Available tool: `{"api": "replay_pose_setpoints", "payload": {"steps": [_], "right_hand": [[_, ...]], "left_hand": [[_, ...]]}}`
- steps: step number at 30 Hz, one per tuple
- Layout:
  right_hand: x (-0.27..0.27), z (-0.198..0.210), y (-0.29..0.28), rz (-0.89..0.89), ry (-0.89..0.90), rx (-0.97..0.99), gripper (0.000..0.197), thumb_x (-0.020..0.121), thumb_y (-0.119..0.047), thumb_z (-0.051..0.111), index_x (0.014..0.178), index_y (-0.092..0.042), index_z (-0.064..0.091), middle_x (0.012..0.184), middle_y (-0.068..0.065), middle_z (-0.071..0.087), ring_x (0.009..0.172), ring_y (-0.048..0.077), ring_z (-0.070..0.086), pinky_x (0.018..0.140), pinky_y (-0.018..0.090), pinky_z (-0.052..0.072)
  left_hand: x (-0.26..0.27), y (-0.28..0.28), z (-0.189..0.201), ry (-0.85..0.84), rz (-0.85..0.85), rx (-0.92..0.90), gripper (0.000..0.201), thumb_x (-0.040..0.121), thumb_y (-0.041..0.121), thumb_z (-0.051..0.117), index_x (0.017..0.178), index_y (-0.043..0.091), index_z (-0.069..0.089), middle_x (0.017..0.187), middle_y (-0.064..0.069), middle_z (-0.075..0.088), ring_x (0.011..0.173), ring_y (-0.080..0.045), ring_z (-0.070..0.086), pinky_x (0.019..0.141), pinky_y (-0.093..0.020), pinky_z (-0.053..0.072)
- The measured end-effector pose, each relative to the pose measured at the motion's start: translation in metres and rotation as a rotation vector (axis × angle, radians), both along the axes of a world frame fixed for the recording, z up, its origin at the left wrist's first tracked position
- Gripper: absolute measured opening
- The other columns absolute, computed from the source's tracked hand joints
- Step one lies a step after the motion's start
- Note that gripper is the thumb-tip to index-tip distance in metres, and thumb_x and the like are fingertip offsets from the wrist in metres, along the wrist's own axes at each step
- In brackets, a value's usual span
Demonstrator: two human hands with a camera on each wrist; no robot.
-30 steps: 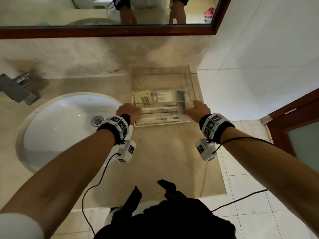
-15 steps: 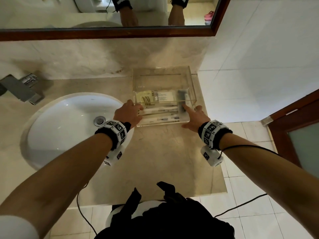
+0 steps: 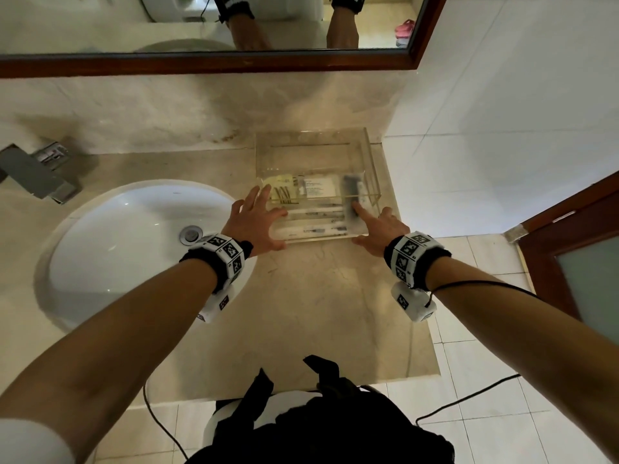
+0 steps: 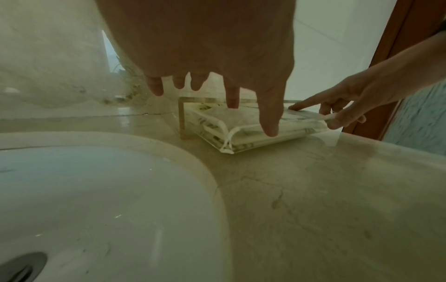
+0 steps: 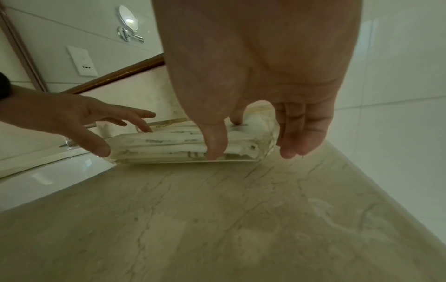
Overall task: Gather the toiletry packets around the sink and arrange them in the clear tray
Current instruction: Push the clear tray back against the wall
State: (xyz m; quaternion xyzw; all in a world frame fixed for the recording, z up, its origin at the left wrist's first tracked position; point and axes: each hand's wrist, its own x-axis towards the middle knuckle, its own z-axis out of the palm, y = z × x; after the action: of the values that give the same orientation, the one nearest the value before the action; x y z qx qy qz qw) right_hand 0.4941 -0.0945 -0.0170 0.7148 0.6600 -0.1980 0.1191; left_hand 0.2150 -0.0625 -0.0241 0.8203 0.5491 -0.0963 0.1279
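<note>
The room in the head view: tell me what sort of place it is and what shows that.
A bathroom, probably a hotel's. A white sink sits in a marble counter under a wood-framed mirror, and a clear tray holds toiletry packets.

No text can be read in these pictures. The packets (image 3: 315, 192) in the tray (image 3: 368, 169) carry small dark print: one has some lines of print on a white label, but it is too small and blurred to read. The long white packets (image 5: 173, 141) also show grey marks, not legible. The wrist bands (image 3: 410, 252) bear black-and-white square code markers, without letters or numbers that I can make out.
</note>
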Motion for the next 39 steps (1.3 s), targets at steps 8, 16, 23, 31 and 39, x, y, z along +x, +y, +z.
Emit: {"api": "replay_pose_setpoints", "payload": {"steps": [8, 16, 23, 31, 39], "right_hand": [[-0.003, 0.0, 0.0, 0.009, -0.011, 0.058, 0.078, 0.087, -0.053, 0.061, 0.149, -0.039, 0.015, 0.138, 0.02, 0.035, 0.126, 0.038, 0.04, 0.093, 0.047, 0.047], [-0.016, 0.001, 0.003, 0.25, -0.113, 0.191, 0.068, 0.085, -0.022, 0.065, 0.144, -0.023, 0.031, 0.142, 0.013, 0.036, 0.128, 0.033, 0.04, 0.101, 0.046, 0.04], [-0.018, -0.005, -0.001, 0.305, -0.16, 0.245, 0.074, 0.081, -0.009, 0.059, 0.145, -0.029, 0.029, 0.144, 0.015, 0.035, 0.127, 0.035, 0.04, 0.101, 0.046, 0.038], [-0.022, -0.017, -0.002, 0.434, -0.073, 0.069, 0.098, 0.082, 0.007, 0.045, 0.152, -0.039, -0.006, 0.162, 0.005, -0.014, 0.149, 0.027, -0.011, 0.121, 0.049, 0.01], [-0.024, -0.008, 0.01, 0.398, -0.02, 0.078, 0.093, 0.081, 0.011, 0.039, 0.154, -0.036, 0.005, 0.163, 0.006, -0.002, 0.15, 0.027, -0.004, 0.12, 0.049, 0.016]], "left_hand": [[0.001, -0.001, 0.0, -0.047, 0.019, -0.003, 0.078, 0.081, 0.055, 0.064, 0.148, 0.033, 0.031, 0.163, -0.003, -0.001, 0.15, -0.022, -0.001, 0.12, -0.046, 0.009], [0.002, -0.004, -0.004, -0.102, -0.198, -0.095, 0.074, 0.091, 0.012, 0.052, 0.153, 0.033, 0.017, 0.162, 0.011, -0.011, 0.149, -0.008, -0.001, 0.113, -0.031, 0.027], [0.012, 0.001, -0.009, -0.005, -0.261, -0.118, 0.076, 0.092, 0.001, 0.041, 0.155, 0.027, 0.006, 0.162, -0.003, -0.014, 0.149, -0.017, -0.014, 0.122, -0.038, 0.004], [0.017, -0.003, -0.017, 0.051, -0.282, -0.15, 0.095, 0.084, -0.011, 0.037, 0.151, 0.039, -0.009, 0.16, 0.002, -0.023, 0.145, -0.02, -0.026, 0.122, -0.043, -0.002], [0.019, 0.003, -0.011, 0.095, -0.241, -0.129, 0.091, 0.087, -0.008, 0.037, 0.152, 0.037, -0.01, 0.16, 0.001, -0.022, 0.148, -0.019, -0.018, 0.121, -0.04, -0.006]]}}
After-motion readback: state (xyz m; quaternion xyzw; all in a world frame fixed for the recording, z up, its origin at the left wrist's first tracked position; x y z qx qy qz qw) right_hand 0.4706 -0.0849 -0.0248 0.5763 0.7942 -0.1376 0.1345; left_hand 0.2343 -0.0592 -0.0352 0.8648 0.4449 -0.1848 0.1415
